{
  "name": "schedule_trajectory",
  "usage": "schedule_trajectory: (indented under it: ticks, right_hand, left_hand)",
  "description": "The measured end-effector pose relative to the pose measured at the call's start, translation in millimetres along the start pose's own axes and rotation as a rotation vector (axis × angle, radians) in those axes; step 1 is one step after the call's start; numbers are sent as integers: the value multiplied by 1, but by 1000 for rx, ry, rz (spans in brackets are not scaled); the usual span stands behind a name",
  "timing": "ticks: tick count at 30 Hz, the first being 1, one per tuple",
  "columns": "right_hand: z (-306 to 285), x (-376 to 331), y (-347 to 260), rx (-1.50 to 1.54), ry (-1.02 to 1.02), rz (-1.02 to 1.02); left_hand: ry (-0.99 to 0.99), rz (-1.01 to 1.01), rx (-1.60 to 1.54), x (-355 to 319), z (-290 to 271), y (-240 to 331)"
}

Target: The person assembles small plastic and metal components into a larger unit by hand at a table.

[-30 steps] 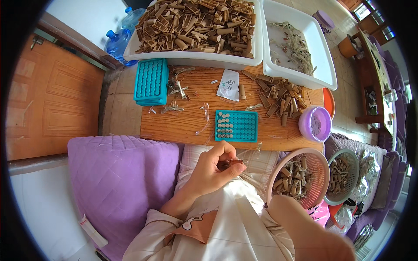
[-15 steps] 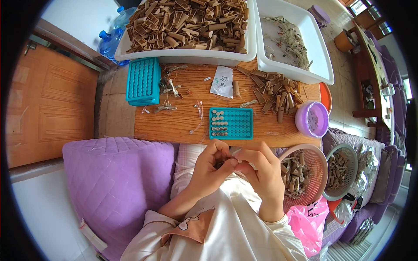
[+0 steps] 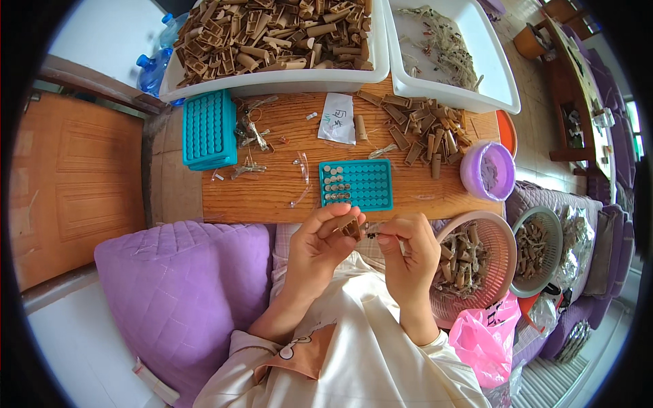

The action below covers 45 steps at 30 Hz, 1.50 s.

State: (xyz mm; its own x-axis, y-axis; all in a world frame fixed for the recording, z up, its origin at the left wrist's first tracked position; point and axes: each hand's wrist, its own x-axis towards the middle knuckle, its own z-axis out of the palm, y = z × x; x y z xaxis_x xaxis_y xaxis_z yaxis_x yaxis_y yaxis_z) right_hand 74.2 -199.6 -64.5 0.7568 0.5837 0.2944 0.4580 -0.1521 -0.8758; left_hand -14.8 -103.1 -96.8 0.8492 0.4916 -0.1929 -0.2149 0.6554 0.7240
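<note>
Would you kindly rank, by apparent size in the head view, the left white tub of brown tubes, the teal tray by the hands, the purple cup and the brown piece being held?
1. Left white tub, largest.
2. Teal tray.
3. Purple cup, though the fisheye rim may shrink it.
4. Brown piece in the left hand, smallest.

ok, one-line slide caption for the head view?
Both hands, left hand and right hand, work a small brown tube beside a teal slotted tray.

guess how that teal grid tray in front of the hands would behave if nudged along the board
The teal grid tray looks flat and rigid, so it would probably slide rather than tip. It seems light plastic. The small cylinders standing in its left cells might rattle or topple.
</note>
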Motion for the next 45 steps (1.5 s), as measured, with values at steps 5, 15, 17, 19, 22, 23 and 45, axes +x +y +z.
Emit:
schedule_trajectory:
  ticks: [5, 15, 17, 19, 22, 23, 45]
  right_hand:
    - [25, -7, -4, 202, 123, 69]
    - [47, -8, -9, 405, -11, 248]
    - [49, -7, -15, 613, -56, 441]
    - [51, -6, -22, 696, -80, 499]
    - [52, -8, -26, 800, -106, 562]
    - [52, -9, -27, 821, -102, 569]
    - [50, -9, -22, 718, -133, 622]
  left_hand:
    - [-34, 41, -45, -1, -10, -1]
    - [-123, 205, -155, 2, -35, -2]
    - [-145, 222, -182, 3, -39, -3]
    - [-68, 247, -207, 3, -43, -8]
    - [-204, 334, -187, 8, -55, -11]
    - [-202, 335, -190, 9, -58, -12]
    - [-230, 258, -272, 15, -57, -20]
